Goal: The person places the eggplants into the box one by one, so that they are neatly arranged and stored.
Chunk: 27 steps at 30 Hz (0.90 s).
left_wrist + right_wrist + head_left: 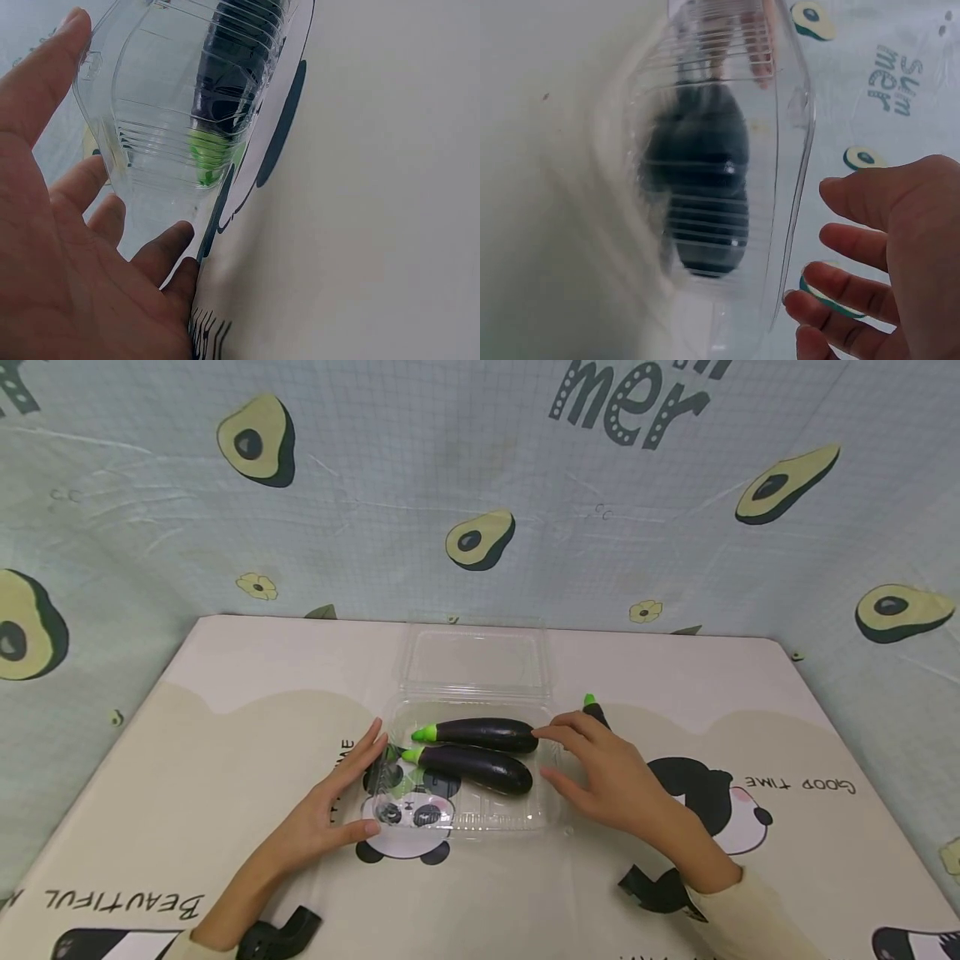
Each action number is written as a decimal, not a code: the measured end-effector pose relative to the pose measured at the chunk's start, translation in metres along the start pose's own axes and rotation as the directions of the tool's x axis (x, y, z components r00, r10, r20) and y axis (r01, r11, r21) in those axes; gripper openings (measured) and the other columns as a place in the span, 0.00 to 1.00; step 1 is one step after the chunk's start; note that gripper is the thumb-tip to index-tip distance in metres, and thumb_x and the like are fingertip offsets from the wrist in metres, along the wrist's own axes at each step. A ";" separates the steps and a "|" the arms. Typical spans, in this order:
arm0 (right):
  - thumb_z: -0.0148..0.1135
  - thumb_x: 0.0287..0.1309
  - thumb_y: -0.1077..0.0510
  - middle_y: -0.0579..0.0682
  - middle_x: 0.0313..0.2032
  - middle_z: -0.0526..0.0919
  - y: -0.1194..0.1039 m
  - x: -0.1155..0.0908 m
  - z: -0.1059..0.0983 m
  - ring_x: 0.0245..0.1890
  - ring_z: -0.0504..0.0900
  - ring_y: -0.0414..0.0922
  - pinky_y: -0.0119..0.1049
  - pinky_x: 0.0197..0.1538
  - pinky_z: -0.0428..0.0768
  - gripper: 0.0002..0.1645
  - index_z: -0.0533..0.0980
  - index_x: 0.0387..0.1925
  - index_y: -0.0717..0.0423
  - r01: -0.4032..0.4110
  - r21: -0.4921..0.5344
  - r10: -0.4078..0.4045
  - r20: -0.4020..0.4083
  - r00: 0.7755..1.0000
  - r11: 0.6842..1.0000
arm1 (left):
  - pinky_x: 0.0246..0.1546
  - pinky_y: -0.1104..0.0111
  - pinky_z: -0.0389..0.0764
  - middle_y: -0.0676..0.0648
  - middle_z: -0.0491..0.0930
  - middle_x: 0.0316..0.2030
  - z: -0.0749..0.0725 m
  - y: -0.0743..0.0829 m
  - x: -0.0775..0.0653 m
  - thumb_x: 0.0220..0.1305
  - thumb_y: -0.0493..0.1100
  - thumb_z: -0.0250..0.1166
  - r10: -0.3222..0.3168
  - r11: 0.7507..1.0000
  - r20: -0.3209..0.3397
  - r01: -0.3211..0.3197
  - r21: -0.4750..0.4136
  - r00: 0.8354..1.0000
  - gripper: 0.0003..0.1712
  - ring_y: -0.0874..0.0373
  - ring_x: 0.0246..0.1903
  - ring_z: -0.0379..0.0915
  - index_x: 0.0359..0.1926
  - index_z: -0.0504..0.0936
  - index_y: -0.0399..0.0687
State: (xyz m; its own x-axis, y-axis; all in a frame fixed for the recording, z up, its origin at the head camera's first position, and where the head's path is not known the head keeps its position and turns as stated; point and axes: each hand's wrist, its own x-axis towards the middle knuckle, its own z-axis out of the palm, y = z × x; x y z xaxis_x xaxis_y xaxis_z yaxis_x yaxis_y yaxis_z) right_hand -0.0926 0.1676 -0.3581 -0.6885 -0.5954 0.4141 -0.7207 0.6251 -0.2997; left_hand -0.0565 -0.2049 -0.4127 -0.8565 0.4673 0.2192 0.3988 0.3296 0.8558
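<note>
Two dark purple eggplants, a rear one (487, 734) and a front one (477, 769), lie side by side in a clear plastic clamshell box (495, 821), green stem ends to the left. Its clear lid (476, 662) is folded back behind it. At the box's left side is my left hand (330, 810), thumb at the rim in the left wrist view and fingers spread along the wall. My right hand (603, 768) hovers by the right rim, fingers loosely bent and holding nothing; fingertips overlap the rear eggplant's end. Another eggplant (596, 712) is mostly hidden behind that hand.
A cream tablecloth (247, 760) with printed pandas and words covers the table. Behind and at both sides hangs a pale curtain (375, 468) with avocado prints. Black straps (652, 889) sit around both wrists.
</note>
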 end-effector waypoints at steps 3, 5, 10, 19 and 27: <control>0.67 0.55 0.53 0.48 0.51 0.74 0.004 -0.006 -0.002 0.41 0.80 0.44 0.39 0.42 0.80 0.25 0.75 0.55 0.52 0.000 0.026 0.001 -0.020 1.000 1.000 | 0.67 0.64 0.43 0.51 0.40 0.75 0.000 -0.001 -0.001 0.50 0.38 0.71 0.006 1.000 0.001 -0.006 -0.003 1.000 0.53 0.46 0.73 0.34 0.74 0.53 0.49; 0.67 0.55 0.53 0.48 0.51 0.74 0.006 -0.009 -0.004 0.40 0.80 0.43 0.37 0.42 0.79 0.25 0.75 0.55 0.52 -0.003 0.040 0.004 -0.032 0.999 0.999 | 0.66 0.71 0.42 0.51 0.39 0.75 0.000 -0.001 -0.001 0.50 0.37 0.71 0.008 1.000 0.002 -0.008 -0.006 1.000 0.53 0.46 0.73 0.34 0.74 0.53 0.49; 0.68 0.54 0.54 0.46 0.52 0.74 0.013 -0.019 -0.007 0.41 0.80 0.42 0.36 0.42 0.79 0.26 0.75 0.55 0.49 -0.034 0.064 0.037 -0.044 0.998 0.997 | 0.65 0.73 0.41 0.51 0.39 0.75 0.000 -0.002 -0.001 0.51 0.38 0.70 0.008 1.000 0.000 -0.008 -0.003 1.000 0.52 0.44 0.72 0.34 0.74 0.53 0.48; 0.70 0.52 0.55 0.45 0.53 0.74 0.028 -0.038 -0.010 0.39 0.77 0.43 0.37 0.38 0.77 0.28 0.75 0.56 0.51 -0.053 0.096 0.061 -0.075 0.995 0.994 | 0.61 0.38 0.43 0.50 0.40 0.75 0.000 -0.002 0.000 0.49 0.38 0.71 0.006 1.000 0.001 -0.006 0.001 1.000 0.53 0.51 0.73 0.34 0.74 0.54 0.45; 0.73 0.47 0.57 0.48 0.54 0.74 0.039 -0.056 -0.010 0.39 0.74 0.41 0.32 0.36 0.72 0.33 0.74 0.57 0.53 -0.106 0.154 0.122 -0.099 0.988 0.982 | 0.59 0.33 0.44 0.50 0.40 0.75 0.000 0.001 0.001 0.48 0.39 0.71 0.008 1.000 0.001 -0.008 0.007 1.000 0.53 0.50 0.73 0.34 0.74 0.54 0.46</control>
State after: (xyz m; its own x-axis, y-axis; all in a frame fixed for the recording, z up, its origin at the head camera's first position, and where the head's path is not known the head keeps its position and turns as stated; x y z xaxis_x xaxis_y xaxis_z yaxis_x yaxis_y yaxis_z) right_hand -0.0816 0.2307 -0.3841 -0.7601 -0.4617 0.4573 -0.6473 0.5994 -0.4708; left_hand -0.0569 -0.2044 -0.4118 -0.8528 0.4707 0.2261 0.4085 0.3317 0.8504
